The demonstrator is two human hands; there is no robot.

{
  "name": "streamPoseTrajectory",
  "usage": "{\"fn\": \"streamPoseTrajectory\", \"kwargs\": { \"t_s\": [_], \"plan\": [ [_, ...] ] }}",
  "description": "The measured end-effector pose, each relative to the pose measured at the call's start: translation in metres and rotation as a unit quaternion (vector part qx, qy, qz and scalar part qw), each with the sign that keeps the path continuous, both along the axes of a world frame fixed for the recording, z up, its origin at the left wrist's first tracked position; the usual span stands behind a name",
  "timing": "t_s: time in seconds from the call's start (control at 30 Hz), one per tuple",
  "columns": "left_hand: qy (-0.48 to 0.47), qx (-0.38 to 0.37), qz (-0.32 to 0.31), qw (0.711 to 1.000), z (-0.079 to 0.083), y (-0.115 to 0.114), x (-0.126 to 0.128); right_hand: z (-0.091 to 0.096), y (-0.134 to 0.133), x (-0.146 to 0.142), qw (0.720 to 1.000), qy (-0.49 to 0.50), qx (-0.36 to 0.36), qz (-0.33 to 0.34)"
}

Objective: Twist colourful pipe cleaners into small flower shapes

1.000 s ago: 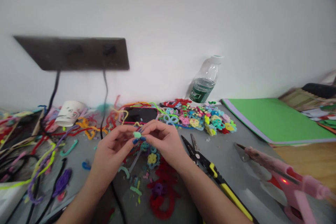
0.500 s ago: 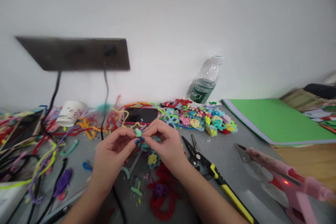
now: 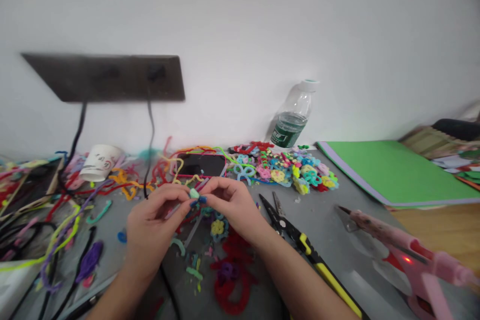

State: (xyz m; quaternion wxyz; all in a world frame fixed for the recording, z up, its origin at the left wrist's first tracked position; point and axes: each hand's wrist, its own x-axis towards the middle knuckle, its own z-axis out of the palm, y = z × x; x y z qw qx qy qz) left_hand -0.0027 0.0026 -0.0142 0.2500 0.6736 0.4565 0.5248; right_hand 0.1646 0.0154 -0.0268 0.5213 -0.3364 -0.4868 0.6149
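Observation:
A small piece of mint-green pipe cleaner [image 3: 194,193] is pinched between the fingertips of both hands above the grey table. My left hand [image 3: 157,217] is closed on its left side, and my right hand [image 3: 228,205] is closed on its right side. Dark blue nails show where the thumbs nearly meet. Just below the fingers lie a blue and yellow pipe-cleaner flower [image 3: 218,228] and a pale stick [image 3: 194,230]. Nearer to me is a red pipe-cleaner shape [image 3: 232,296] with a purple bit [image 3: 227,271] on it.
Yellow-handled pliers [image 3: 318,265] and a pink glue gun [image 3: 408,250] with a red light lie at right. A phone [image 3: 201,164], a heap of fuzzy flowers [image 3: 292,170], a bottle [image 3: 291,120] and a tipped paper cup [image 3: 99,162] line the wall. A black cable [image 3: 170,290] crosses the table.
Both hands have sunk slightly toward me, the left also shifting a little left, with the mint-green piece still pinched between them. The things on the table have stayed put.

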Motion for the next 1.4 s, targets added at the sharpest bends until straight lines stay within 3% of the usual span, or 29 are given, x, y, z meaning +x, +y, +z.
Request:
{"fn": "streamPoseTrajectory", "kwargs": {
  "t_s": [0.1, 0.37, 0.5, 0.77, 1.07, 1.23, 1.4],
  "plan": [
    [0.041, 0.017, -0.008, 0.999, -0.001, 0.002, -0.002, -0.001, 0.001, 0.0, 1.0, 0.002, -0.027, 0.016],
    [0.102, 0.02, 0.04, 0.994, -0.001, 0.003, -0.003, 0.0, 0.0, -0.001, 1.0, -0.008, -0.015, -0.007],
    [0.116, 0.012, 0.032, 0.993, 0.0, 0.003, -0.003, 0.0, 0.0, -0.001, 1.0, -0.008, -0.022, -0.006],
    [0.111, 0.008, -0.012, 0.994, 0.0, 0.003, 0.0, 0.002, -0.001, -0.001, 0.993, 0.039, -0.092, 0.057],
    [0.136, 0.061, -0.005, 0.989, 0.004, 0.001, -0.001, 0.003, -0.003, 0.001, 0.983, 0.054, -0.152, 0.092],
    [0.116, 0.017, -0.003, 0.993, 0.003, -0.001, 0.004, 0.006, -0.003, 0.0, 0.99, 0.036, -0.114, 0.074],
    [0.0, -0.106, 0.008, 0.994, 0.001, -0.004, 0.011, 0.004, -0.002, -0.002, 0.998, 0.001, -0.039, 0.047]
  ]
}}
